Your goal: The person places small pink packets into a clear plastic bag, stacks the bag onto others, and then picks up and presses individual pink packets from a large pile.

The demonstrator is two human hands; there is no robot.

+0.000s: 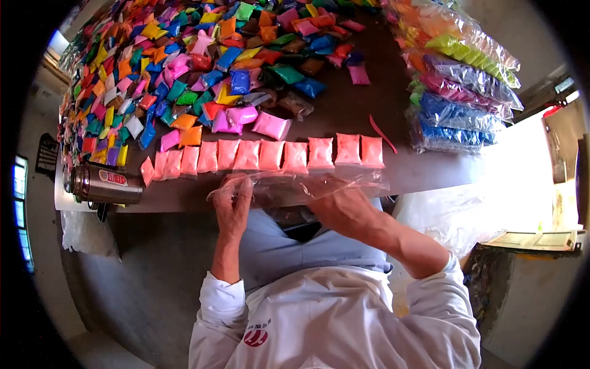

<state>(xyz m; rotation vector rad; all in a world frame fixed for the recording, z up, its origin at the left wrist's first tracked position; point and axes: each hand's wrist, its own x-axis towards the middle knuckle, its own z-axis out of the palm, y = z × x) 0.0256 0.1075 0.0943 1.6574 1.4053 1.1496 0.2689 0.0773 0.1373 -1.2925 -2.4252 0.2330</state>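
A row of several coral-pink packets lies side by side along the near part of the table. Just in front of the row is a clear plastic bag, stretched between my hands at the table's edge. My left hand pinches the bag's left end, thumb and fingers together. My right hand is at the bag's right part, its fingers partly hidden under the clear film, so its grip cannot be made out. A thin pink-red stick lies beyond the right end of the row.
A large heap of small coloured packets covers the back left. Filled clear bags are stacked at the right. A steel flask lies at the left edge. Plastic sheeting hangs below the table at the right.
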